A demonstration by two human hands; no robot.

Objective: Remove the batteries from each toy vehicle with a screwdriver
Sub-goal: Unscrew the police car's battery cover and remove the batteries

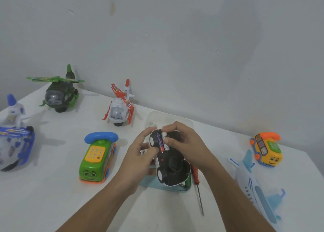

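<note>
Upturned car (171, 167) at frame centre, batteries (162, 142) exposed.
Left hand (140, 154) and right hand (185, 142) grip it, thumbs on the batteries, likely prying; the screwdriver (199, 193) lies aside, lower right.

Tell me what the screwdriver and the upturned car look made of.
The screwdriver: glossy red handle, likely plastic; thin grey shaft with a dull sheen, likely metal. The car: moulded plastic by its look, matt black underside, smooth white shell edge.
</note>
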